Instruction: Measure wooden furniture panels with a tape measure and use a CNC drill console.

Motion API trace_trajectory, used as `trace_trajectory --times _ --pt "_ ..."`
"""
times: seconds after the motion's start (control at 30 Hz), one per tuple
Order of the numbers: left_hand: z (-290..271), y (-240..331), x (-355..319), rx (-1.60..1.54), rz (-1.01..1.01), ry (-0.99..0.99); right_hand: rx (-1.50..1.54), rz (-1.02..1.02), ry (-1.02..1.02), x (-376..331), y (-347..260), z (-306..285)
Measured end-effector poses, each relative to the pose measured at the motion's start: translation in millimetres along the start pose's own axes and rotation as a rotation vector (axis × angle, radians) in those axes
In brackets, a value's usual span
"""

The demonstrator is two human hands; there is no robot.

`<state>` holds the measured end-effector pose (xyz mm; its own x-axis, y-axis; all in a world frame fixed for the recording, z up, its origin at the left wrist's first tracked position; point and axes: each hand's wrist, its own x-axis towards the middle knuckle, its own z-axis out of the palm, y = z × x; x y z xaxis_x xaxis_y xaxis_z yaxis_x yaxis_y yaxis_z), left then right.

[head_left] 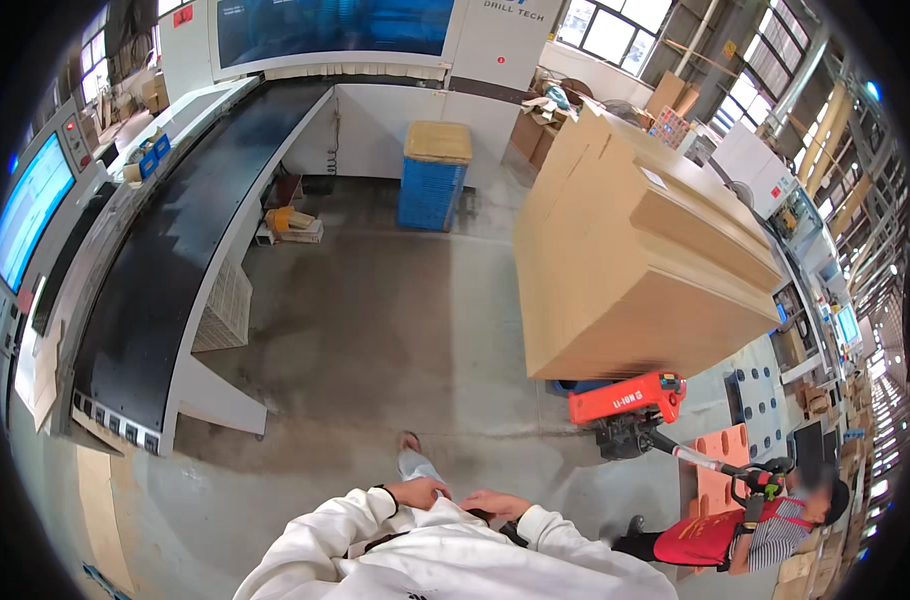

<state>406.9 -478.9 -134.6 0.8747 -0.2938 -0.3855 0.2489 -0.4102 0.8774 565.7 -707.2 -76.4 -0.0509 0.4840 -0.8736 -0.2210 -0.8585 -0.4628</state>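
Left hand: fingers bent close together at the front hem of the white sweatshirt; whether they pinch the cloth cannot be told.
Right hand: fingers turned inward by the same hem, just apart from the left; its grip is unclear.
Sweatshirt: long-sleeved, creased, on the wearer's body, its front edge at both hands.
Floor: grey, with a darker brownish patch.
Machine bed: long, black, to the left.
Cardboard stack: brown, tall, beyond the red pallet truck.
Co-worker: red apron, striped sleeve, near the truck's handle.
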Motion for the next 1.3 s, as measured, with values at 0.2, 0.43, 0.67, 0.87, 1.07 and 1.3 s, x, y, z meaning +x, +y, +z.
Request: trace_trajectory --times 0.2,0.43,0.67,0.87,1.07,1.3 --pt "-170.5 -30.7 20.5 -0.047 -0.006 0.149 0.107 -0.024 -0.286 60.8 -199.0 -55.8" --pt "-299.6 -77.9 19.8 0.093 -0.214 0.364 -0.812 -0.585 -0.103 216.3 -325.3 -103.9" --pt "-410.0 -140.6 -23.9 0.041 -0.316 0.514 -1.005 -0.668 -0.25 307.6 -489.1 -40.4" --pt "-489.8 -171.3 -43.9 -0.077 -0.105 0.452 -1.083 -0.662 -0.283 339.4 -564.9 -28.6" --pt "-538.9 -228.3 -59.2 0.039 -0.264 0.59 -1.15 -0.701 -0.346 387.1 -652.3 -9.4" --pt "-597.2 -243.7 -86.5 -0.149 -0.413 0.731 -1.235 -0.733 -0.482 445.2 -729.4 -15.6"
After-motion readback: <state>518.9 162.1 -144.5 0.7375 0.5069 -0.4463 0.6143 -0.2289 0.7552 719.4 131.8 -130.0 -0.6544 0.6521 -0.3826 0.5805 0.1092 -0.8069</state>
